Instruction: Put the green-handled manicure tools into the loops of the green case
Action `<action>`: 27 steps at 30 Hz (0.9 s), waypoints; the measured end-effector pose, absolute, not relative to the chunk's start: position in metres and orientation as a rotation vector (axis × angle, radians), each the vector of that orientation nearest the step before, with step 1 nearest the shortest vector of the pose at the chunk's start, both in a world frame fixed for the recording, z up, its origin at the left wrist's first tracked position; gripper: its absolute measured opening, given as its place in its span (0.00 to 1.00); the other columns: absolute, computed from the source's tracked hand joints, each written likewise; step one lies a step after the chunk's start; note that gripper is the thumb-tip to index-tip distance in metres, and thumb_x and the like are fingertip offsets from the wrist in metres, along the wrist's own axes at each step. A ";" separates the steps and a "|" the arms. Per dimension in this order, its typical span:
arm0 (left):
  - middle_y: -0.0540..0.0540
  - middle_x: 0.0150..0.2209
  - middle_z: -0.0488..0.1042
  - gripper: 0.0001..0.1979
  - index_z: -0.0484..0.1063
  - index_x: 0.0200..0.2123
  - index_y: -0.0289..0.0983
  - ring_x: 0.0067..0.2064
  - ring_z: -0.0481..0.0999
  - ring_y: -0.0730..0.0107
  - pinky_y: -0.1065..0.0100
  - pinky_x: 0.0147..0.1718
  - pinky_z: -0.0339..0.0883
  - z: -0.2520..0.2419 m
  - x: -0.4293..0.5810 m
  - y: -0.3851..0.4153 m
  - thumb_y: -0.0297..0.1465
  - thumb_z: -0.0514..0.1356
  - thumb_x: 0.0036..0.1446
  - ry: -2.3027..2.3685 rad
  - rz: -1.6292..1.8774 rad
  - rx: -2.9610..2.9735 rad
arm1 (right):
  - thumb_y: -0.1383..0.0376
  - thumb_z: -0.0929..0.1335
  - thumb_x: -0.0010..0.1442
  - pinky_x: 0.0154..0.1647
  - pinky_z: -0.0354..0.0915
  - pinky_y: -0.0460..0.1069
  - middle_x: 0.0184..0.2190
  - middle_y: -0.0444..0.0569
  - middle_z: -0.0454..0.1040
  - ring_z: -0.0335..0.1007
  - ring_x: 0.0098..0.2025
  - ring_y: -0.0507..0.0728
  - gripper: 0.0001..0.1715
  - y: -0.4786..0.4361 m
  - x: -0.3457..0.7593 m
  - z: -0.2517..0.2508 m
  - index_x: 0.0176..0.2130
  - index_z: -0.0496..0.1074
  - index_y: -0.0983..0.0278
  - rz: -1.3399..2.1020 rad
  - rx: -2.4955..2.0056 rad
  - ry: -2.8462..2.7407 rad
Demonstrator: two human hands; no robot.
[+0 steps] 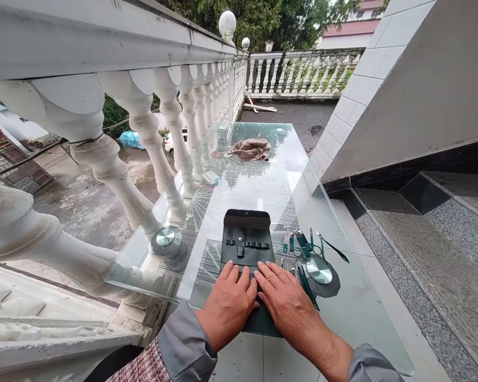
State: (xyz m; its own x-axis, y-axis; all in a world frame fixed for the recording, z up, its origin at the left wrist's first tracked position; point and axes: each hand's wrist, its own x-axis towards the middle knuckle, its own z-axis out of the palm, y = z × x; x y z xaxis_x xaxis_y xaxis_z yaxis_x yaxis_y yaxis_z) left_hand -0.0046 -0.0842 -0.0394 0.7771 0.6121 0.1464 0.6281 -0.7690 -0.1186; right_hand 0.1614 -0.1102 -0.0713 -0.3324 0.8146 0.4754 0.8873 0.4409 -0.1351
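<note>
A dark green manicure case lies unfolded on the glass table, its snap flap at the far end. Inside are a row of small elastic loops and a strap with a snap. My left hand rests flat on the near part of the case, fingers stretched forward. Beside it, my right hand also lies flat there, its fingers apart. Both hands cover much of the lower panel. Just right of the case are green nail clippers, small scissors and a cuticle nipper. More slim green tools lie partly behind my right hand.
The glass table has round metal caps, one at the left. Farther back are a crumpled brown cloth and a small box. White balusters line the left; stone steps rise on the right.
</note>
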 end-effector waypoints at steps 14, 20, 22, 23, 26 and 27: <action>0.40 0.51 0.70 0.13 0.68 0.48 0.36 0.51 0.69 0.57 0.54 0.53 0.59 -0.042 -0.008 -0.081 0.32 0.57 0.59 -1.105 -0.254 -2.852 | 0.70 0.60 0.61 0.48 0.63 0.56 0.45 0.53 0.75 0.67 0.49 0.60 0.16 -0.099 0.158 -0.067 0.42 0.74 0.65 -0.270 -1.392 -2.183; 0.49 0.38 0.74 0.07 0.70 0.40 0.39 0.39 0.72 0.68 0.65 0.42 0.66 -0.018 -0.013 -0.059 0.26 0.53 0.61 -1.191 -0.319 -3.096 | 0.71 0.61 0.59 0.45 0.63 0.55 0.44 0.51 0.75 0.67 0.47 0.60 0.14 -0.096 0.159 -0.059 0.40 0.73 0.63 -0.196 -1.421 -2.159; 0.48 0.37 0.73 0.08 0.69 0.41 0.38 0.38 0.72 0.67 0.65 0.41 0.67 -0.021 -0.015 -0.052 0.25 0.52 0.62 -1.243 -0.439 -3.012 | 0.71 0.61 0.59 0.46 0.62 0.55 0.44 0.50 0.75 0.67 0.47 0.60 0.14 -0.095 0.160 -0.058 0.41 0.73 0.62 -0.179 -1.427 -2.161; 0.47 0.36 0.73 0.08 0.69 0.41 0.37 0.38 0.72 0.66 0.64 0.41 0.67 -0.024 -0.015 -0.048 0.25 0.51 0.62 -1.236 -0.479 -2.967 | 0.71 0.61 0.59 0.46 0.62 0.55 0.44 0.50 0.75 0.67 0.47 0.60 0.14 -0.095 0.160 -0.057 0.41 0.73 0.62 -0.175 -1.423 -2.164; 0.46 0.34 0.71 0.08 0.69 0.39 0.35 0.37 0.71 0.65 0.61 0.42 0.66 -0.034 -0.012 -0.042 0.23 0.51 0.61 -1.167 -0.458 -2.881 | 0.71 0.61 0.60 0.46 0.62 0.54 0.44 0.50 0.75 0.68 0.47 0.59 0.15 -0.093 0.162 -0.054 0.41 0.73 0.62 -0.169 -1.403 -2.164; 0.46 0.33 0.71 0.07 0.69 0.37 0.35 0.36 0.70 0.65 0.61 0.42 0.67 -0.037 -0.010 -0.041 0.22 0.52 0.60 -1.145 -0.422 -2.856 | 0.71 0.60 0.60 0.45 0.62 0.54 0.44 0.50 0.75 0.68 0.46 0.59 0.15 -0.092 0.162 -0.054 0.41 0.73 0.62 -0.166 -1.399 -2.160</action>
State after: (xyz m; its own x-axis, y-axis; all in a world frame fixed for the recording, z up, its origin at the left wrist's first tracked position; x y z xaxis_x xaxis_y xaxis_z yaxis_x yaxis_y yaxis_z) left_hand -0.0097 -0.0412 -0.0367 0.6913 0.6730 0.2630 0.6829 -0.7275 0.0668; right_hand 0.1620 -0.0922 -0.0538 -0.3026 0.8043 0.5114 0.8729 0.4492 -0.1901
